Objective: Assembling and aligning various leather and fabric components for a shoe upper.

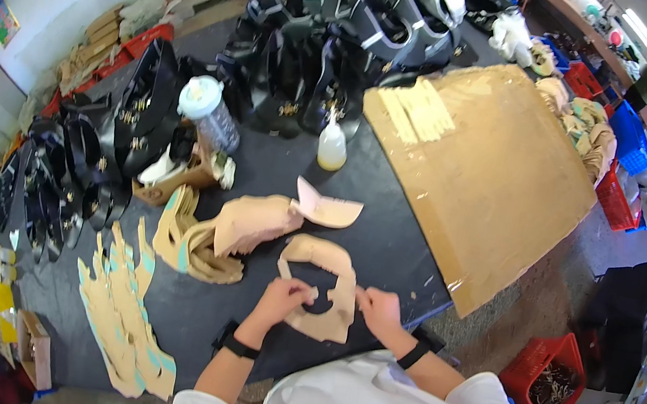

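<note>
A tan, ring-shaped cut piece (326,327) lies on the dark table top in front of me, with an open middle. My left hand (283,300) is closed at its left side, fingertips pinched over the opening's edge. At the piece's right edge, my right hand (381,309) is also closed, thumb and finger pressed on the rim. Just beyond lie a stack of tan pieces (255,225) and a pale pink curved piece (331,210). Left of them are a bundle of curved tan strips (198,260) and long tan strips with turquoise marks (125,314).
A large cardboard sheet (498,180) covers the table's right side. Black shoe uppers (286,67) are heaped at the back and left. A squeeze bottle (332,148), a lidded tumbler (214,115) and a small carton (178,178) stand mid-table. A red crate (546,380) is at the lower right.
</note>
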The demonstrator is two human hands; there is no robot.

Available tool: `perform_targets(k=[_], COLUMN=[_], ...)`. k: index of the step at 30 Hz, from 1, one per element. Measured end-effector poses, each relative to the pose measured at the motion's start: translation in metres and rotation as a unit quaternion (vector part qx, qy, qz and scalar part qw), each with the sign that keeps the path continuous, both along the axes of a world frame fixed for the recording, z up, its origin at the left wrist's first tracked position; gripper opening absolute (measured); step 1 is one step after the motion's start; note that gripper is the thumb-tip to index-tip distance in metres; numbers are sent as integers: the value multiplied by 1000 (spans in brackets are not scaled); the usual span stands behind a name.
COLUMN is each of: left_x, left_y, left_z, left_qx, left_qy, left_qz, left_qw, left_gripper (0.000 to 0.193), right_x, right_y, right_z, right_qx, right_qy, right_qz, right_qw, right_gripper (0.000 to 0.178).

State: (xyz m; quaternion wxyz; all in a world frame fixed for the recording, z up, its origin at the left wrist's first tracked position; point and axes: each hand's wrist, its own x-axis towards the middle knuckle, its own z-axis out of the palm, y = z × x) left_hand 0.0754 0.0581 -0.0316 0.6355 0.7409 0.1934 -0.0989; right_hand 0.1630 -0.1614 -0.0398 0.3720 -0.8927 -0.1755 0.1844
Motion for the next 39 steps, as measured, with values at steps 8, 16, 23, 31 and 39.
perform_targets(k=[8, 16, 23, 31, 39], left_x=[13, 19, 25, 29, 27], left_y=[-2, -17, -16, -17, -21], left_z=[1, -20, -28, -20, -24], left_qx=[28, -8, -18, 10, 32], left_qy=[36, 80, 94, 120, 112], left_qz=[-2, -25, -27, -24, -16], left_qw=[999, 996, 995, 992, 993], left_gripper=[18, 15, 14, 16, 16], right_x=[2, -16, -18, -19, -29], right_y=[6, 8, 7, 8, 16], right_z=[-5, 1, 1, 1, 0], right_qx=[70, -29, -31, -25, -55], right_qy=[-230, -311, -273, -253, -291], right_qz=[201, 243, 226, 221, 197], right_qw=[950, 918, 934, 941, 934], right_gripper=[29, 38, 40, 40, 37])
